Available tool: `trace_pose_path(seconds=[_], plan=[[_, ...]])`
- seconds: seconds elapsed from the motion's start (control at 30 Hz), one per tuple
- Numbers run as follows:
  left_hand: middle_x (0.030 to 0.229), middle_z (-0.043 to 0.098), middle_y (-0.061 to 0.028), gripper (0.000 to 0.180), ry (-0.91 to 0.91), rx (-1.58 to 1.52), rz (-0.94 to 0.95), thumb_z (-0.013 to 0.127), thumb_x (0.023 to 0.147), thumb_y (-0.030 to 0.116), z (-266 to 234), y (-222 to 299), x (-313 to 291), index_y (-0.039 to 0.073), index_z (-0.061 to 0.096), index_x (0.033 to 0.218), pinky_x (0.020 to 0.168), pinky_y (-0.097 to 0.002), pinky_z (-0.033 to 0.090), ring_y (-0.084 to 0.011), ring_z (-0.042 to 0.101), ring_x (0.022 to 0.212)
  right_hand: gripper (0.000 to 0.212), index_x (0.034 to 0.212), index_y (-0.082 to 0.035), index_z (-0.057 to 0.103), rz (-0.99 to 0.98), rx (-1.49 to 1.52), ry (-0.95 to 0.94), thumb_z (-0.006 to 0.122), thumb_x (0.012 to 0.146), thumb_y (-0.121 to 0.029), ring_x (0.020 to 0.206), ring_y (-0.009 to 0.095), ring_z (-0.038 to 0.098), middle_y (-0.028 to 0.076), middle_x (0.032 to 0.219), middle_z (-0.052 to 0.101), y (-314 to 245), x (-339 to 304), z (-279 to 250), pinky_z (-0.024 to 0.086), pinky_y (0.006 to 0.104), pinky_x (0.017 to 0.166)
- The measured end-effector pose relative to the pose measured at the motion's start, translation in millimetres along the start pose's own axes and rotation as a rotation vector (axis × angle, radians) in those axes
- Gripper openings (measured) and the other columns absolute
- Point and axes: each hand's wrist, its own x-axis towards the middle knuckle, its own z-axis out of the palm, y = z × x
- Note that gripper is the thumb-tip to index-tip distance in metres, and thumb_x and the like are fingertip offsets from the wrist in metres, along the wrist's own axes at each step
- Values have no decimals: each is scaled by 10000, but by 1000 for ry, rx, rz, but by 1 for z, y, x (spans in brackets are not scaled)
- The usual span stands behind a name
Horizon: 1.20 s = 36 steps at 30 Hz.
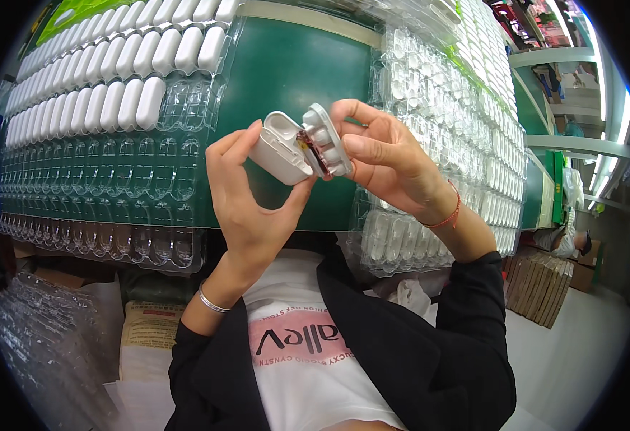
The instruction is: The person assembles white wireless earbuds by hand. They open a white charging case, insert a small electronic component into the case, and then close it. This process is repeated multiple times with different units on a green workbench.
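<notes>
Above the green tabletop (pixel 293 79) I hold the white case (pixel 280 147) closed in my left hand (pixel 246 197); my right hand (pixel 386 154) pinches its insert (pixel 327 140) just right of it.

A green workbench (pixel 293 79) stands over a pale floor (pixel 580 345).

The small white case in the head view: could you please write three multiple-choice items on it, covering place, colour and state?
1. Where is the white case?
A. in a tray
B. between both hands
C. on the floor

2. What colour is the table under the clear trays?
A. green
B. red
C. grey

3. How is the case's lid?
A. shut
C. missing
B. hinged open

Answers: 1 B, the left hand and right hand grip it; 2 A, green shows between trays; 3 B, the lid stands apart.
</notes>
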Motion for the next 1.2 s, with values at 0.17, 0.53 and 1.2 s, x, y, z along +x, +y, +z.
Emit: trace_pose_path(seconds=[0.17,0.53,1.2], plan=[[1111,553,-166,720,122,180,84,851,608,24,8,-3,9,-11,542,1257,852,-409,480,-330,568,1013,471,1318,43,497,69,-48,50,663,937,-178,1091,168,625,134,1224,622,0,4,7,525,326,940],[1112,564,-66,510,164,449,241,726,778,157,29,-1,16,64,588,1261,811,-357,405,-222,572,961,366,1189,34,560,-24,-343,234,726,906,-128,981,171,661,123,1106,636,5,2,21,558,283,778],[1144,537,-113,726,109,126,103,818,655,235,25,-11,9,26,517,1282,796,-393,355,-279,530,1008,264,1104,18,627,-382,-804,17,722,858,7,1063,157,608,105,1108,648,29,-1,29,473,299,929]])
